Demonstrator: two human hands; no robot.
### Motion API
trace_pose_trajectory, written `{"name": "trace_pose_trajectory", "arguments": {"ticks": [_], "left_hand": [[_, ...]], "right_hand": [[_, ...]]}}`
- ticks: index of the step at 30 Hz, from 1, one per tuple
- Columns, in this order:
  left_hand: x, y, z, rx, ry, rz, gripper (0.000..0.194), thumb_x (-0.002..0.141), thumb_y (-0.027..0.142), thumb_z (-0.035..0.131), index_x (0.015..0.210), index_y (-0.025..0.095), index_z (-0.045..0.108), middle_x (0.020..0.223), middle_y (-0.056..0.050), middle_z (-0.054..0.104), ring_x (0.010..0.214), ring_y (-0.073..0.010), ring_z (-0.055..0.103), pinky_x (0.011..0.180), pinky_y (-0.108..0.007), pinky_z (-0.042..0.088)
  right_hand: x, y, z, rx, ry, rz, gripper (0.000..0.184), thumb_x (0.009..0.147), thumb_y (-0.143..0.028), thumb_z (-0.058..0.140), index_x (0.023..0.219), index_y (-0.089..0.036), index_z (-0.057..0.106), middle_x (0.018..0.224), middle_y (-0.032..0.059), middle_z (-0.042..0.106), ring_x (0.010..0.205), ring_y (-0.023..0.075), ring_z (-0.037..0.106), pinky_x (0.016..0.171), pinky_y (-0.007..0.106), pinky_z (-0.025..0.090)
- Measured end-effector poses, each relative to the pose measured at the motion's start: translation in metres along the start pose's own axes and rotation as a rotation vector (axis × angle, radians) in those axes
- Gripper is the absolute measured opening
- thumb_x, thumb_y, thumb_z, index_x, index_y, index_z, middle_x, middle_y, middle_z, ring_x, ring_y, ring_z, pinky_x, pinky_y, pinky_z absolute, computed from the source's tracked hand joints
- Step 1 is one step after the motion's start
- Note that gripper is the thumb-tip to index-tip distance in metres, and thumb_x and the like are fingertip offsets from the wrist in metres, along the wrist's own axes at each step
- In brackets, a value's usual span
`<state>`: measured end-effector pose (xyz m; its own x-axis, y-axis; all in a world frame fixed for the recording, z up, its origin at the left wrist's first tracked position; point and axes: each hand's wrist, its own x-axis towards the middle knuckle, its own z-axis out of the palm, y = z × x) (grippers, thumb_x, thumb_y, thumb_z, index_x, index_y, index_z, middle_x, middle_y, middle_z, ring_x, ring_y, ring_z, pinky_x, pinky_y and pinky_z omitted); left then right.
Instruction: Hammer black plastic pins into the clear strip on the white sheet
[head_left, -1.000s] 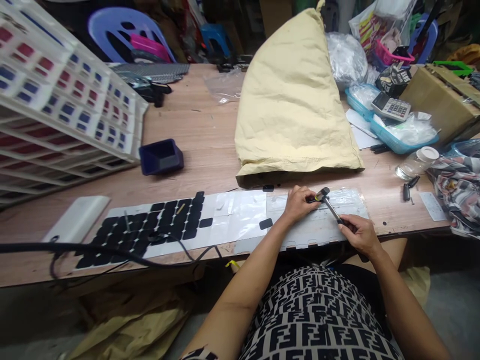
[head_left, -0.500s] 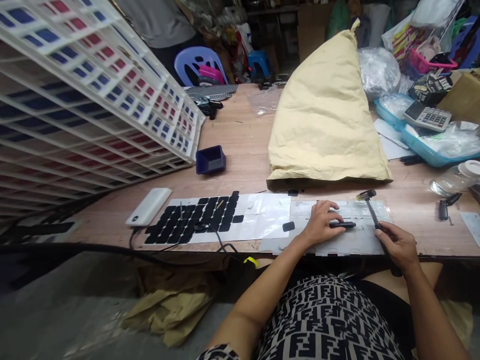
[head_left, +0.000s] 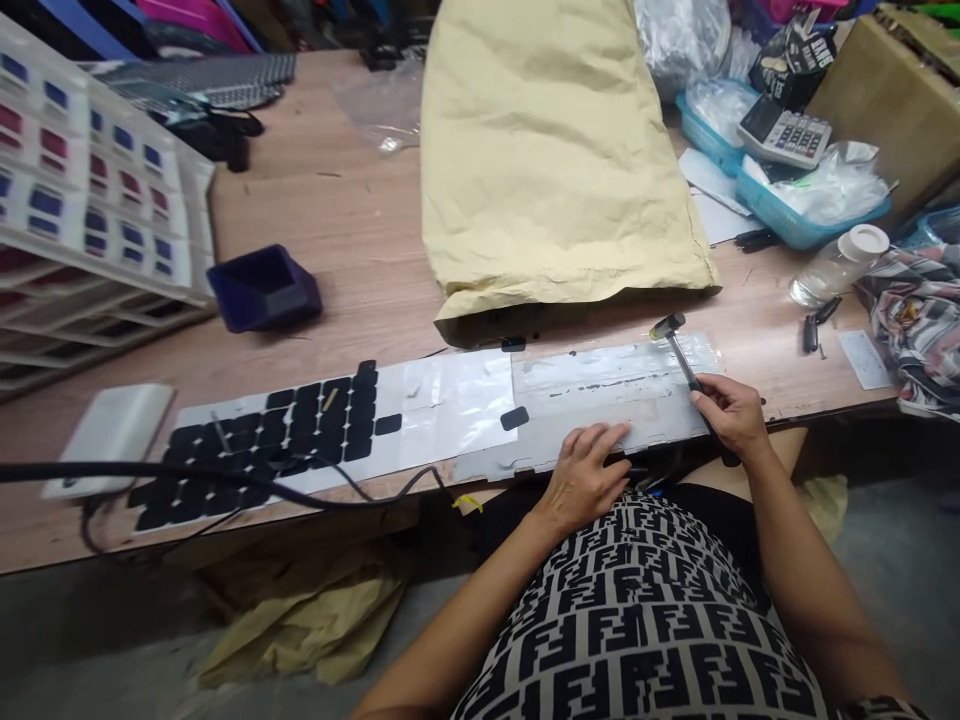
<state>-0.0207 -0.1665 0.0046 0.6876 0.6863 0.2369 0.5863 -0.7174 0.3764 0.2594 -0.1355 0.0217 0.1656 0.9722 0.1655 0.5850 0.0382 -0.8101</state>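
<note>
My right hand (head_left: 731, 415) is wrapped round the dark handle of a small hammer (head_left: 682, 355), whose head rests over the far right of a grey board (head_left: 555, 450) scarred along its middle. My left hand (head_left: 589, 475) hangs over the board's front edge, close to my lap, palm down. By its fingertips shows the end of a slim black handle-like piece (head_left: 637, 471); most of that piece is hidden, and the fingers seem to be on it. Two similar black pieces (head_left: 817, 325) lie right of the board beside a small pin.
A large paper sack (head_left: 555, 170) stands behind the board. Left are black stickers on a white sheet (head_left: 450, 395), a cable (head_left: 300, 490), a power bank (head_left: 112, 435), a navy tub (head_left: 266, 290) and a white crate (head_left: 180, 200). Right are a jar (head_left: 836, 265) and blue baskets (head_left: 810, 220).
My left hand has drawn the slim black piece off the middle of the board to its front edge. My right hand keeps the hammer over the board. The head view has shifted.
</note>
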Motion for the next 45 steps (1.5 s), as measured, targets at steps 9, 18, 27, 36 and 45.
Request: {"name": "trace_pose_trajectory", "arguments": {"ticks": [9, 18, 27, 36, 45], "left_hand": [[0.016, 0.0, -0.013, -0.179, 0.092, -0.11, 0.015, 0.085, 0.038, 0.07, 0.09, 0.025, 0.077, 0.139, -0.008, 0.06, 0.128, -0.0313, 0.049, 0.107, -0.049, 0.04], [0.113, -0.112, -0.069, -0.067, 0.28, -0.808, 0.019, 0.087, 0.028, 0.059, 0.097, 0.017, 0.071, 0.099, -0.008, 0.07, 0.092, -0.0239, 0.064, 0.087, -0.037, 0.051], [0.162, -0.165, -0.089, 0.071, 0.3, -0.986, 0.03, 0.086, 0.04, 0.057, 0.099, 0.018, 0.072, 0.1, -0.013, 0.071, 0.102, -0.0328, 0.064, 0.091, -0.042, 0.05], [0.147, -0.154, -0.071, 0.035, 0.256, -1.092, 0.037, 0.084, 0.05, 0.06, 0.092, 0.015, 0.072, 0.102, -0.02, 0.071, 0.104, -0.0372, 0.065, 0.088, -0.044, 0.05], [0.106, -0.142, -0.053, 0.047, 0.236, -1.091, 0.026, 0.079, 0.039, 0.067, 0.091, 0.017, 0.071, 0.093, -0.012, 0.071, 0.095, -0.0308, 0.064, 0.081, -0.039, 0.049]], "right_hand": [[0.001, 0.002, 0.0, 0.004, 0.002, -0.016, 0.032, 0.082, -0.036, 0.069, 0.104, -0.014, 0.077, 0.077, 0.004, 0.069, 0.057, 0.0133, 0.057, 0.055, 0.027, 0.051], [0.0, 0.005, 0.0, 0.015, 0.004, -0.024, 0.031, 0.082, -0.036, 0.071, 0.104, -0.016, 0.077, 0.074, 0.0026, 0.069, 0.055, 0.013, 0.056, 0.053, 0.026, 0.051], [0.0, 0.0, 0.0, 0.032, 0.0, -0.026, 0.03, 0.081, -0.035, 0.071, 0.102, -0.016, 0.078, 0.072, 0.0022, 0.067, 0.053, 0.0124, 0.054, 0.051, 0.026, 0.05], [0.0, -0.004, -0.001, 0.032, -0.005, -0.044, 0.027, 0.081, -0.033, 0.07, 0.1, -0.015, 0.078, 0.07, 0.0019, 0.065, 0.053, 0.0119, 0.052, 0.05, 0.025, 0.047], [0.0, 0.0, 0.0, 0.034, 0.002, -0.039, 0.029, 0.081, -0.033, 0.071, 0.103, -0.015, 0.077, 0.073, 0.0025, 0.067, 0.054, 0.012, 0.052, 0.051, 0.026, 0.047]]}}
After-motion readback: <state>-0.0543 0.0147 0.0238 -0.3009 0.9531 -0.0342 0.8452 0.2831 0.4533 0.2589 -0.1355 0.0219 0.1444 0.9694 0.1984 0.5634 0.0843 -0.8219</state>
